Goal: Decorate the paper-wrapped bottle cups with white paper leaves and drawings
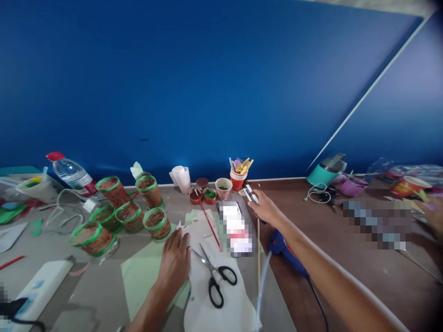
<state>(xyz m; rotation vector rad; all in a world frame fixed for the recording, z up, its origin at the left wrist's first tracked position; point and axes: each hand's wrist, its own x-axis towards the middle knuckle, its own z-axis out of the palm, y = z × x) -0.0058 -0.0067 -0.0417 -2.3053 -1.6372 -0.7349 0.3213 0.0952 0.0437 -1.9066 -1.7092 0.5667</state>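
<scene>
My right hand (266,207) reaches forward beside the phone, its fingers closed around white-barrelled marker pens (251,194). Palm down on the paper rests my left hand (176,255), fingers stretched out and lying flat. Under and beside it are a green sheet (140,272) and a white paper cut with a curved edge (221,316). Black-handled scissors (212,266) lie on the white paper, blades partly apart and close to my left hand. A phone (237,230), its screen blurred, lies between my hands. A thin wooden stick (258,258) runs below my right hand.
Several brown cups with green rims (157,223), a water bottle (78,177) and a white power strip (44,286) stand or lie leftward. Paint cups (209,195) and a utensil cup (238,180) line the wall. A blue glue gun (287,253) lies under my right forearm. Another person's hand (434,214) is far right.
</scene>
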